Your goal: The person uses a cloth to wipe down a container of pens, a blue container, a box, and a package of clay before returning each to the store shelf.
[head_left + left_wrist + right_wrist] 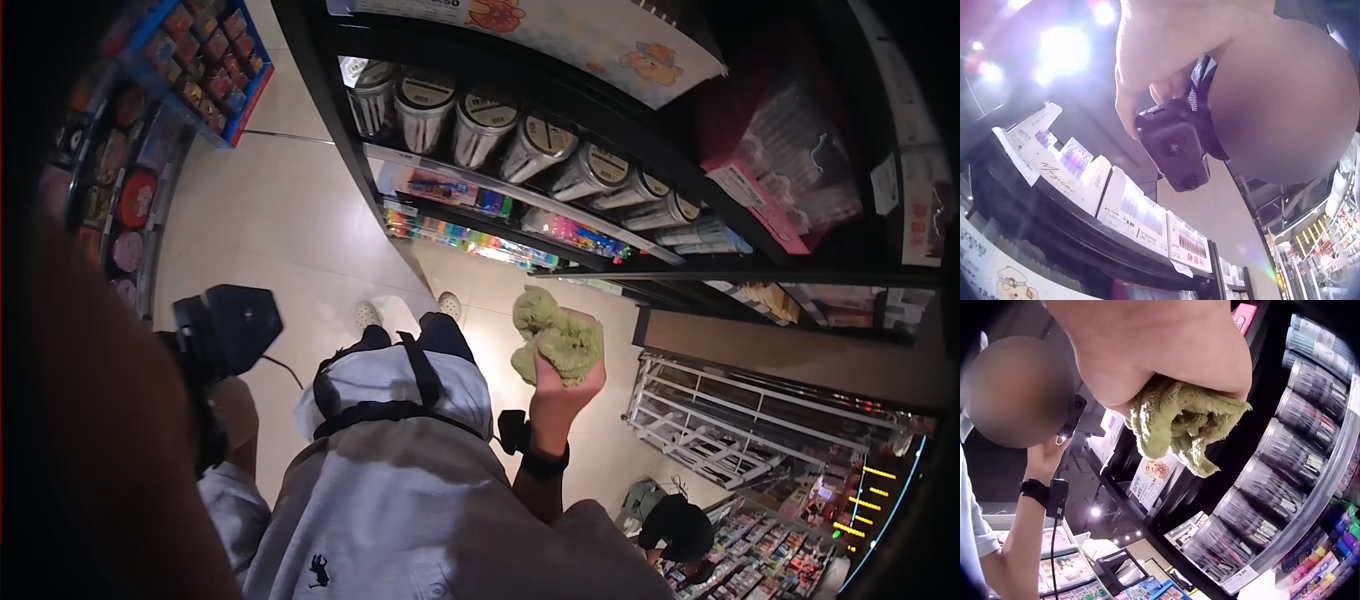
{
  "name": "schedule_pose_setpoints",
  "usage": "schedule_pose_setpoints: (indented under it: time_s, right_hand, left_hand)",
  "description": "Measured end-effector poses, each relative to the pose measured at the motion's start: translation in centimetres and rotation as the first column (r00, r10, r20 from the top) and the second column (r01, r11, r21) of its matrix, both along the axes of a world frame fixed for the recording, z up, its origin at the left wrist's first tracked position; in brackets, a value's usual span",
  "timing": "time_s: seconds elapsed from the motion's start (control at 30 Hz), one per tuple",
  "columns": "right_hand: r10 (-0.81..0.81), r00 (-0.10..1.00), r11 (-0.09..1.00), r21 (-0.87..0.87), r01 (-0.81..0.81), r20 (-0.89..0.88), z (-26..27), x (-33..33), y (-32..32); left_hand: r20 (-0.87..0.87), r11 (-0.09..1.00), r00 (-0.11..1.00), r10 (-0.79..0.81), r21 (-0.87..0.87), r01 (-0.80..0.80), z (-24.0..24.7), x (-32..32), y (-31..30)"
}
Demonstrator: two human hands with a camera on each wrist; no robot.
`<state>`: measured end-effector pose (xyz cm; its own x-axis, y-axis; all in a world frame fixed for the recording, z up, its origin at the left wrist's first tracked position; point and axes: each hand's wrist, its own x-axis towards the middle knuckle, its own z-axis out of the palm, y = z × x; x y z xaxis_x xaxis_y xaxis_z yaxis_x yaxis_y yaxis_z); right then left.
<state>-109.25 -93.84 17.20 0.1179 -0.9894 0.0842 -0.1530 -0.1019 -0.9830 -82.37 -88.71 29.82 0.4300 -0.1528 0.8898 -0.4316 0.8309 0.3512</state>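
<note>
In the head view, my right hand (562, 402) grips a crumpled green fuzzy cloth (570, 350), held out over the floor at the shelf's side. The right wrist view shows the cloth (1179, 422) bunched under the curled fingers of that hand (1166, 347), its folds hanging out. My left hand (1191, 44) is raised to my head. Its fingers hold the black head camera (1175, 147) on its strap. A black wrist camera (230, 325) on the left arm shows at the left of the head view, where the left hand itself is hidden.
A black shelf unit stands ahead and to the right, with clear pen canisters (485, 125) in a row and coloured pens (570, 232) below. A white wire rack (710, 410) is at the right. Behind it a person in black (678, 525) bends near another display.
</note>
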Motion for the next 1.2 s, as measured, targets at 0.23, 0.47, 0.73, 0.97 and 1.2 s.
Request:
schedule_pose_setpoints:
  time_s: [0.23, 0.47, 0.73, 0.97, 1.2]
  right_hand:
    - [-0.019, 0.994, 0.995, 0.096, 0.008, 0.111, -1.2, -3.4, -4.4]
    - [0.194, 0.980, 0.971, -0.137, -0.197, -0.030, -4.4, -5.7, -12.3]
    - [0.248, 0.965, 0.962, -0.142, -0.235, 0.089, -6.8, -5.4, -16.3]
    - [0.260, 0.937, 0.965, -0.090, -0.245, 0.232, -8.0, -4.3, -17.2]
    - [0.123, 0.935, 0.982, 0.097, -0.164, 0.333, -7.0, -4.8, -15.7]
  left_hand:
    - [0.137, 0.982, 0.986, -0.095, 0.175, 0.070, 0.4, -4.2, -5.5]
    - [0.274, 0.481, 0.927, -0.257, 0.868, -0.124, -9.8, -12.5, -13.4]
    - [0.679, 0.239, 0.698, -0.228, 0.734, -0.636, -13.5, -15.3, -19.5]
    - [0.756, 0.340, 0.604, -0.252, 0.654, -0.676, -15.7, -14.5, -19.5]
    - [0.666, 0.469, 0.688, -0.290, 0.725, -0.505, -16.1, -14.0, -20.1]
